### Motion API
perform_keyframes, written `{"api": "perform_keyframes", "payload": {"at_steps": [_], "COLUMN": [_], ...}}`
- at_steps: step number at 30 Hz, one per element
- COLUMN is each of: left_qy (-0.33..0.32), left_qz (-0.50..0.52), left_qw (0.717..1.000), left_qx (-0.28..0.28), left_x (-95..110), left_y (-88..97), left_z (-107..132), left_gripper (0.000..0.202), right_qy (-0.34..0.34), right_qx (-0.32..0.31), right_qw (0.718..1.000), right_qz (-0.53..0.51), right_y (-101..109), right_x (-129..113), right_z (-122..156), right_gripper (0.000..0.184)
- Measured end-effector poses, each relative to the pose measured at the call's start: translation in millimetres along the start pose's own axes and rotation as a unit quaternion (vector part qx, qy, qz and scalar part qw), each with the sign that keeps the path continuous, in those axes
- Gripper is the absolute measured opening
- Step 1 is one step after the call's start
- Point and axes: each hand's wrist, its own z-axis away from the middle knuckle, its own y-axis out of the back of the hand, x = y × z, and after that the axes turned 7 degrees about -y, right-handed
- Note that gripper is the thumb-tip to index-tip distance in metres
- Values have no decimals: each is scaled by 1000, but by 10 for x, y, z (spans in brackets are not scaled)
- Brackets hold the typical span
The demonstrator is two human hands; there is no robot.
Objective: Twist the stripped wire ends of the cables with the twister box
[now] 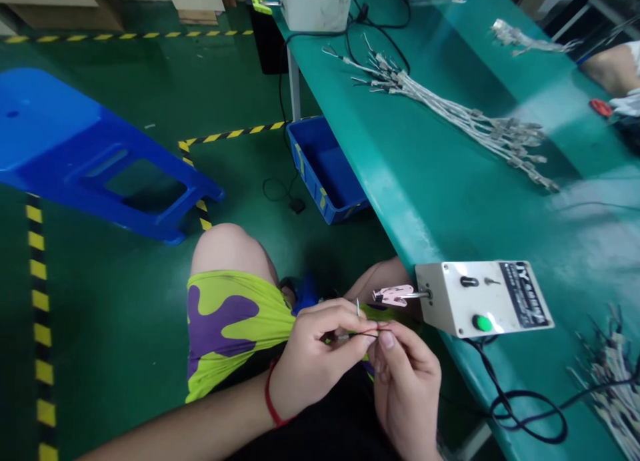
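With left hand [320, 357], pinches thin red and dark wires [371, 331] between thumb and fingertips; with right hand [406, 377], grips the same wires just to the right, thumb pressed to curled fingers. Holds them over the lap, on the near side of the scene, fingertips almost meeting, probably because such fine strands call for a short, steady span. Just beyond, pink clip [395, 295] jutting left from white box [480, 297], past the edge of the tabletop [450, 194], likely set there for easy reach. Farther off, cable bundle [443, 106] laid lengthwise, perhaps against tangling. Below the edge, blue bin [310, 184] on the floor, apparently out of the way.
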Motion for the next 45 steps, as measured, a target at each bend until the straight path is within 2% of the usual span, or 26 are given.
{"api": "perform_keyframes", "payload": {"at_steps": [5, 12, 20, 23, 27, 30, 33, 35, 38, 41, 45], "left_qy": [17, 33, 67, 80, 82, 81, 82, 79, 73, 86, 133], "left_qz": [-18, 7, 28, 39, 26, 23, 24, 17, 5, 4, 0], "left_qw": [1000, 995, 993, 993, 994, 994, 994, 995, 997, 996, 989], "left_qx": [-14, -91, -91, -82, -72, -69, -64, -54, -35, -8, 65], "left_x": [39, 87, 112, 119, 133, 133, 116, 99, 70, 32, -25], "left_y": [14, 68, 77, 80, 73, 64, 64, 72, 85, 92, 97], "left_z": [3, 9, -19, -28, -50, -73, -79, -70, -50, -44, -62], "left_gripper": [16, 21, 17, 16, 15, 17, 19, 18, 16, 15, 7], "right_qy": [-13, -86, -75, -43, 76, 160, 190, 174, 106, 46, -7], "right_qx": [-24, -34, -52, -41, 25, -6, -24, -5, 10, -12, -46], "right_qw": [999, 993, 995, 998, 995, 981, 974, 977, 987, 995, 998], "right_qz": [-39, -69, -47, -11, 65, 105, 120, 126, 118, 91, 33], "right_y": [-56, -103, -62, -18, 72, 116, 134, 140, 129, 77, -21], "right_x": [-94, -210, -204, -175, -132, -120, -94, -62, -15, -9, -64], "right_z": [-6, -30, -10, 14, 95, 143, 136, 106, 47, -13, -93], "right_gripper": [15, 18, 20, 18, 16, 22, 19, 14, 12, 20, 22]}}
